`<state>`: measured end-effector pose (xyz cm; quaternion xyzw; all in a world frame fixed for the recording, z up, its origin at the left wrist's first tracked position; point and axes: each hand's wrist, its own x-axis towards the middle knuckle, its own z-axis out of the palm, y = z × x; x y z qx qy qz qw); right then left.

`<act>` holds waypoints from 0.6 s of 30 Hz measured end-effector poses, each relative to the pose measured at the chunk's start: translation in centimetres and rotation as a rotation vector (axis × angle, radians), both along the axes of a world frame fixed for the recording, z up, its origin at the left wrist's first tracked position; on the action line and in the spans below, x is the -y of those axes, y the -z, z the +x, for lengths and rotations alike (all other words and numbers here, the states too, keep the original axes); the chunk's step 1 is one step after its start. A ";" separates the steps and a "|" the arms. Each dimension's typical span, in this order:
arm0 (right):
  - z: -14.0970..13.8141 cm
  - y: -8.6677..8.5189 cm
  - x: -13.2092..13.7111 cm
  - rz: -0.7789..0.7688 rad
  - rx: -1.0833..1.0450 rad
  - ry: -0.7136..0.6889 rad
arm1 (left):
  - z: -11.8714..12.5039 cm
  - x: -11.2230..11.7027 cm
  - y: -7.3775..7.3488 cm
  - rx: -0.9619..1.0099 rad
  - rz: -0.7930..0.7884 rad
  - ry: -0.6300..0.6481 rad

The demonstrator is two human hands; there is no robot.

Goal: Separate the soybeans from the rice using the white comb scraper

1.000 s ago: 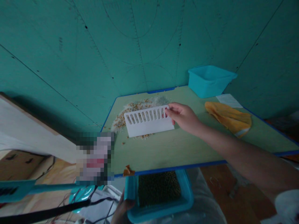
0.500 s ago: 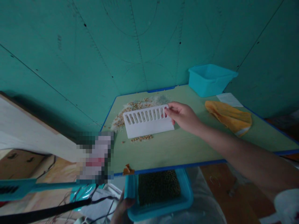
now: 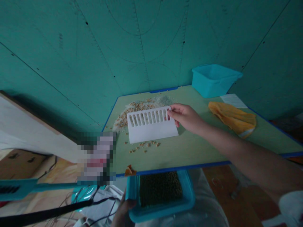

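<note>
My right hand is closed on the right end of a white plastic scraper with a row of slots along its top. The scraper stands tilted on the table. Behind it lies a heap of tan beans mixed with pale grains, partly hidden by it. Several loose beans lie scattered in front of its lower edge. Below the table's front edge, my left hand grips the left side of a blue plastic basin. Small dark green beans fill much of that basin.
At the table's back right stands another blue basin, beside a white sheet and a yellow cloth. A brown scrap sits at the front edge. A green wall rises behind; cables hang at lower left.
The scraper has shifted slightly right and nearer to me. Beans in front of it have spread from a tight row towards the front edge. My left hand stays at the basin.
</note>
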<state>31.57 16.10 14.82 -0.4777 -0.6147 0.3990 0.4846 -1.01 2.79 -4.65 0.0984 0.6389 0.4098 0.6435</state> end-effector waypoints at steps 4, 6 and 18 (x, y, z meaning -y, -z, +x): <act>0.1 0.2 -0.1 -0.074 -0.011 -0.050 | 0.8 0.7 -1.4 0.006 -0.015 -0.038; 0.0 0.3 -0.1 -0.107 -0.029 -0.072 | 1.3 1.0 -2.4 0.034 0.000 -0.041; 3.8 -1.1 -1.5 -0.339 -0.220 -0.042 | 4.6 1.6 -9.1 0.160 0.148 0.115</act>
